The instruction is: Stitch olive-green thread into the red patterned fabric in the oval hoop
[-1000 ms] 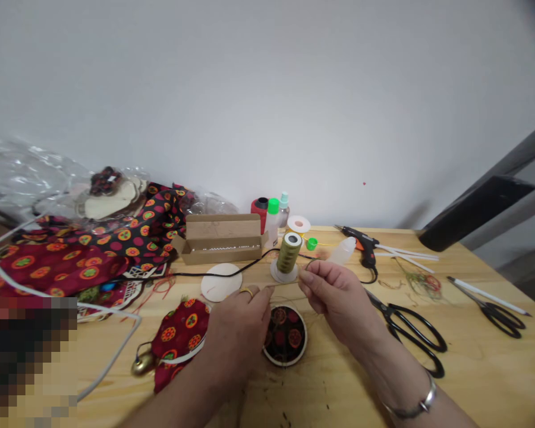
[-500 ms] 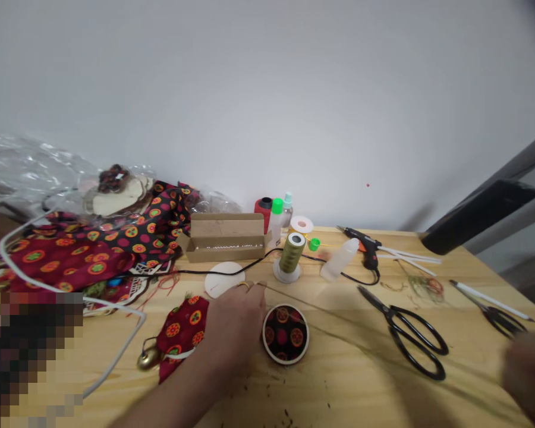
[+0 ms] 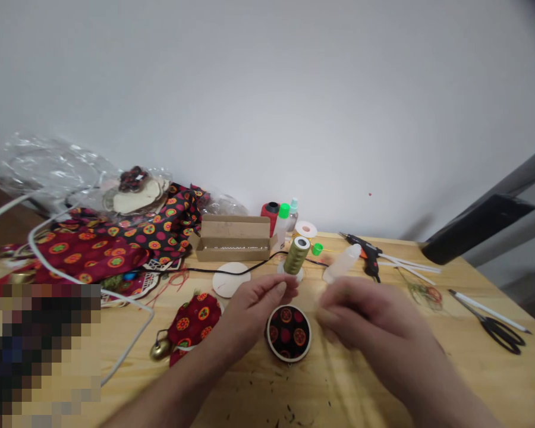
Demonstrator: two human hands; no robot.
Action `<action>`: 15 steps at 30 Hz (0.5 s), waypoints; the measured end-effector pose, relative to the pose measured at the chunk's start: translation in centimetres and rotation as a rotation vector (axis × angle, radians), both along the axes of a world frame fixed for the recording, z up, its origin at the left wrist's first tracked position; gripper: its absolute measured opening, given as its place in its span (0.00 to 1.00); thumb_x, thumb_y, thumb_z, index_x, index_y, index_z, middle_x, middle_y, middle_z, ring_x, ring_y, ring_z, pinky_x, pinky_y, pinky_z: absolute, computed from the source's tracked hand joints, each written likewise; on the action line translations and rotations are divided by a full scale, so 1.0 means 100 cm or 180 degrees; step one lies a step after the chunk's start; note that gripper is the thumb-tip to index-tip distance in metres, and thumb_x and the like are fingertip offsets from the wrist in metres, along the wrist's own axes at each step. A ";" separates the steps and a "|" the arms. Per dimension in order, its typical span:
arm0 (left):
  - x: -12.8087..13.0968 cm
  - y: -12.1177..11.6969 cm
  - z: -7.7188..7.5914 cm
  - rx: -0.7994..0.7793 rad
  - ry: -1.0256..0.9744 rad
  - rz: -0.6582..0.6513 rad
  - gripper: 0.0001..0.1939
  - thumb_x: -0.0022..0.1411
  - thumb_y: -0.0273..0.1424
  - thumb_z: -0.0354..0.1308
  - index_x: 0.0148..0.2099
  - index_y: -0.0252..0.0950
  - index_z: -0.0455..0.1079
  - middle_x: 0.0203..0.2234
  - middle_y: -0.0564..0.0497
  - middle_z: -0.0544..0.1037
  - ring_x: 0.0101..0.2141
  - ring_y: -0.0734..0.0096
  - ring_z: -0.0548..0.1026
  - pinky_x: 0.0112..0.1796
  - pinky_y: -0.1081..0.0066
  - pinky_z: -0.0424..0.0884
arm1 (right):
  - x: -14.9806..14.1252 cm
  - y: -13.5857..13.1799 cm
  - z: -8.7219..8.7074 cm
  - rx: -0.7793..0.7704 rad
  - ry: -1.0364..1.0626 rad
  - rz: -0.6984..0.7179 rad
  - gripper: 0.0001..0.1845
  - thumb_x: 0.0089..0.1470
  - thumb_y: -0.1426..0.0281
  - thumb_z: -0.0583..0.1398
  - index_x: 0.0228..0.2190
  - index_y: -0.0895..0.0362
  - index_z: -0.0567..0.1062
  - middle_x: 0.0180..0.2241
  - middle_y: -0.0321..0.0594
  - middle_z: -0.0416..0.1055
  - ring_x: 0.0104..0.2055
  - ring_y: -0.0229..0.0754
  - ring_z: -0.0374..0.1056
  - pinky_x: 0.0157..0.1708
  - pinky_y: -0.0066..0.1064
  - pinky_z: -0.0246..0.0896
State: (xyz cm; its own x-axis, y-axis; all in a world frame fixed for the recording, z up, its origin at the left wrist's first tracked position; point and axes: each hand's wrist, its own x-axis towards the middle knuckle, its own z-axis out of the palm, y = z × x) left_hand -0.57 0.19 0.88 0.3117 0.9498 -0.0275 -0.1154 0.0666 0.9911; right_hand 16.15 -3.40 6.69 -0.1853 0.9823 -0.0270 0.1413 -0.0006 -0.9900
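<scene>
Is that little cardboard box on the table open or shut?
Open: the cardboard box has its lid standing up at the back, and part of its inside shows.

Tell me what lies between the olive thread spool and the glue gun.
In the head view, a small green cap, a translucent bottle and a stretch of black cord lie between the olive thread spool and the glue gun.

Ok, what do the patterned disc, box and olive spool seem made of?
Patterned disc: apparently matt cloth, its print resembling the fabric heap. Box: likely matt cardboard, from its brown folded flaps. Olive spool: slightly shiny wound thread, from its banded surface; fibre unclear.
</scene>
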 end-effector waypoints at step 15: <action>0.002 0.004 -0.008 -0.0504 -0.0255 -0.0191 0.14 0.57 0.32 0.54 0.44 0.35 0.72 0.21 0.54 0.73 0.24 0.76 0.68 0.30 0.75 0.63 | -0.021 0.045 -0.049 -0.0368 -0.0017 -0.0122 0.08 0.45 0.71 0.59 0.19 0.60 0.70 0.15 0.31 0.63 0.18 0.31 0.56 0.19 0.24 0.51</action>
State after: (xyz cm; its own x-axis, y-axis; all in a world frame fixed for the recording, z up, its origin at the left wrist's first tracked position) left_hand -0.35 0.54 0.11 0.3748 0.9152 -0.1481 -0.1846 0.2302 0.9555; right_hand 14.02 1.08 1.81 -0.1473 0.9789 -0.1415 0.1442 -0.1203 -0.9822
